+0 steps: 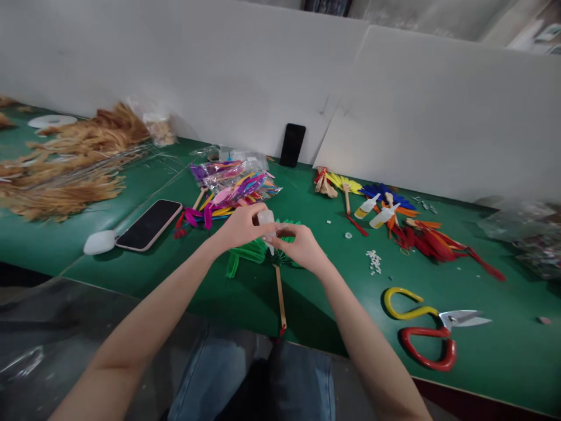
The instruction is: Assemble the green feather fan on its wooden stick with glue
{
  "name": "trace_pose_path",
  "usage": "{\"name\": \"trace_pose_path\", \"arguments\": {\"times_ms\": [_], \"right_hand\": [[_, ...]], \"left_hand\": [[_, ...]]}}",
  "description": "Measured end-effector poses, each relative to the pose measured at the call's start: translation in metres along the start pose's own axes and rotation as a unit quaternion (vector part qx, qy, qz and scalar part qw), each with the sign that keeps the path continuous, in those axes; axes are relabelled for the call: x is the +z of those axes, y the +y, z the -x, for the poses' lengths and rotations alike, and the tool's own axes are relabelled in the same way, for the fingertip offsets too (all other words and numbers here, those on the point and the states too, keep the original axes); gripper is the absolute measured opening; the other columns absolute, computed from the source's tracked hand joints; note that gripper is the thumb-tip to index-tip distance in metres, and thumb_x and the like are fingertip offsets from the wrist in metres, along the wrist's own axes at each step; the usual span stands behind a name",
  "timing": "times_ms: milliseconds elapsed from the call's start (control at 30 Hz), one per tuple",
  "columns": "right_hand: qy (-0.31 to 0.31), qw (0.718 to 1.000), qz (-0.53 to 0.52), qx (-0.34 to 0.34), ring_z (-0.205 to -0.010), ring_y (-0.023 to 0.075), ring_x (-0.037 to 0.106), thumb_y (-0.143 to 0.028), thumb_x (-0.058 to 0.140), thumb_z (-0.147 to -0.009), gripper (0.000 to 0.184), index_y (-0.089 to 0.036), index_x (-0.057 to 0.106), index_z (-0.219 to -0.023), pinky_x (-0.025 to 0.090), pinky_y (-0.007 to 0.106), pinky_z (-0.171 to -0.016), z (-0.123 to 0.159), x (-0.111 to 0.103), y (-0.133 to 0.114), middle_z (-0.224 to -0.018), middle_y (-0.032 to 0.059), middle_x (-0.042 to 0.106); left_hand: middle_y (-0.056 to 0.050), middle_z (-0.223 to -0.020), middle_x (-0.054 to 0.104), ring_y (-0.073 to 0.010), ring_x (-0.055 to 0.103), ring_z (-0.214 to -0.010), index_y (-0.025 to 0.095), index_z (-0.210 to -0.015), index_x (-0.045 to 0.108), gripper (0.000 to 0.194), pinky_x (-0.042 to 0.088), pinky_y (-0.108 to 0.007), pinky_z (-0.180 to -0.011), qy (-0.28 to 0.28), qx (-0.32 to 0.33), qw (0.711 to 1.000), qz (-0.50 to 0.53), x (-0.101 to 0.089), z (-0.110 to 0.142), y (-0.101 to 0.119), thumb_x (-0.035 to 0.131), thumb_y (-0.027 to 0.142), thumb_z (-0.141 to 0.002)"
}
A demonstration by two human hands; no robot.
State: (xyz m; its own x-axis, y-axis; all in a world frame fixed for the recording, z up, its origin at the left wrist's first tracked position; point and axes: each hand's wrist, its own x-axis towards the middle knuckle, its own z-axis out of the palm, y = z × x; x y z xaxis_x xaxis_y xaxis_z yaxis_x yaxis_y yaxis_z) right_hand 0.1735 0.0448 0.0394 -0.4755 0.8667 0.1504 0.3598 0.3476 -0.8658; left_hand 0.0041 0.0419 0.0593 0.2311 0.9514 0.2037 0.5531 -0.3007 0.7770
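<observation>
My left hand (240,225) is closed round a small clear glue bottle (266,219), held tip down over the middle of the green table (87,245). My right hand (299,244) pinches near the bottle's tip, right above a fan of green feathers (246,254) on a wooden stick (280,295). The stick lies on the table and points toward me, with its red end at the table's front edge.
A phone in a pink case (149,224) and a white oval object (100,241) lie to the left. Bags of coloured feathers (234,187), a straw-coloured feather pile (65,169), more feather sticks and glue bottles (381,213), small white beads (373,261), and red-and-yellow scissors (427,330) surround the hands. A black phone (292,144) leans on the white wall.
</observation>
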Motion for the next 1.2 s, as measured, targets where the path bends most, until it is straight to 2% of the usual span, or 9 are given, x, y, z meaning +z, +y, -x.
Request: {"name": "trace_pose_path", "arguments": {"times_ms": [100, 300, 433, 533, 700, 833, 900, 1100, 1200], "right_hand": [[-0.003, 1.000, -0.023, 0.013, -0.072, 0.0190, 0.064, -0.038, 0.062, -0.075, 0.024, -0.016, 0.067, -0.084, 0.048, 0.029, -0.065, 0.004, -0.002, 0.004, -0.079, 0.0048, 0.070], [-0.013, 0.998, -0.053, 0.026, -0.082, 0.0202, 0.063, -0.026, 0.063, -0.073, 0.023, -0.018, 0.066, -0.094, 0.049, 0.031, -0.072, 0.011, -0.003, 0.007, -0.090, 0.0044, 0.070], [-0.016, 0.996, -0.079, 0.035, -0.085, 0.0215, 0.063, -0.032, 0.064, -0.074, 0.026, -0.016, 0.065, -0.095, 0.049, 0.034, -0.076, 0.011, -0.005, 0.007, -0.091, 0.0060, 0.070], [0.016, 0.998, -0.055, 0.025, -0.083, 0.0220, 0.063, -0.036, 0.066, -0.073, 0.026, -0.017, 0.066, -0.090, 0.048, 0.034, -0.074, 0.010, -0.005, 0.007, -0.088, 0.0059, 0.070], [0.055, 0.998, -0.012, -0.010, -0.080, 0.0209, 0.064, -0.034, 0.065, -0.074, 0.023, -0.017, 0.065, -0.089, 0.048, 0.031, -0.071, 0.011, -0.002, 0.009, -0.085, 0.0052, 0.070], [0.062, 0.996, -0.056, -0.017, -0.082, 0.0201, 0.065, -0.032, 0.063, -0.075, 0.028, -0.017, 0.063, -0.098, 0.049, 0.032, -0.075, 0.011, 0.001, 0.010, -0.089, 0.0059, 0.070], [0.057, 0.994, -0.092, -0.008, -0.079, 0.0196, 0.065, -0.033, 0.064, -0.074, 0.033, -0.017, 0.061, -0.102, 0.051, 0.033, -0.075, 0.011, 0.001, 0.011, -0.087, 0.0058, 0.069], [0.048, 0.976, -0.211, 0.015, -0.087, 0.0218, 0.066, -0.042, 0.067, -0.072, 0.039, -0.018, 0.057, -0.102, 0.054, 0.035, -0.077, 0.012, -0.004, 0.012, -0.096, 0.0077, 0.069], [0.045, 0.974, -0.221, 0.014, -0.088, 0.0229, 0.067, -0.046, 0.066, -0.072, 0.038, -0.019, 0.058, -0.098, 0.054, 0.036, -0.078, 0.012, -0.006, 0.012, -0.096, 0.0080, 0.069]], "left_hand": [[0.004, -0.060, 0.047, -0.0093, 0.044, -0.053, 0.018, -0.073, 0.050, 0.025, 0.032, -0.020, -0.046, -0.017, 0.006, 1.000, 0.020, 0.008, 0.001, -0.007, 0.063, 0.038, -0.073], [0.006, -0.060, 0.046, -0.0081, 0.042, -0.051, 0.020, -0.078, 0.046, 0.026, 0.030, -0.019, -0.046, 0.014, 0.025, 0.998, 0.065, 0.026, 0.005, -0.008, 0.066, 0.034, -0.071], [0.006, -0.059, 0.046, -0.0078, 0.040, -0.050, 0.020, -0.078, 0.046, 0.022, 0.030, -0.019, -0.045, 0.044, 0.032, 0.996, 0.072, 0.029, 0.004, -0.007, 0.063, 0.033, -0.074], [0.006, -0.061, 0.046, -0.0075, 0.040, -0.050, 0.020, -0.080, 0.046, 0.023, 0.030, -0.019, -0.045, 0.053, 0.033, 0.994, 0.094, 0.030, 0.002, -0.010, 0.063, 0.034, -0.074], [0.004, -0.069, 0.047, -0.0085, 0.045, -0.056, 0.021, -0.087, 0.046, 0.032, 0.036, -0.019, -0.048, -0.016, 0.030, 0.988, 0.151, 0.025, -0.002, -0.017, 0.068, 0.037, -0.070], [0.002, -0.075, 0.050, -0.0104, 0.050, -0.064, 0.021, -0.094, 0.050, 0.033, 0.041, -0.021, -0.053, -0.047, 0.028, 0.983, 0.176, 0.012, -0.001, -0.021, 0.067, 0.038, -0.072], [0.002, -0.068, 0.049, -0.0092, 0.047, -0.057, 0.020, -0.090, 0.054, 0.026, 0.039, -0.021, -0.051, -0.032, 0.013, 0.982, 0.185, 0.003, 0.002, -0.024, 0.062, 0.040, -0.076], [0.005, -0.051, 0.041, -0.0069, 0.035, -0.042, 0.019, -0.075, 0.058, 0.023, 0.029, -0.021, -0.041, 0.117, -0.061, 0.973, 0.188, -0.017, 0.008, -0.042, 0.059, 0.042, -0.078], [0.005, -0.050, 0.041, -0.0072, 0.036, -0.041, 0.018, -0.075, 0.061, 0.023, 0.029, -0.021, -0.041, 0.101, -0.068, 0.975, 0.186, -0.016, 0.008, -0.044, 0.058, 0.041, -0.079]]}}
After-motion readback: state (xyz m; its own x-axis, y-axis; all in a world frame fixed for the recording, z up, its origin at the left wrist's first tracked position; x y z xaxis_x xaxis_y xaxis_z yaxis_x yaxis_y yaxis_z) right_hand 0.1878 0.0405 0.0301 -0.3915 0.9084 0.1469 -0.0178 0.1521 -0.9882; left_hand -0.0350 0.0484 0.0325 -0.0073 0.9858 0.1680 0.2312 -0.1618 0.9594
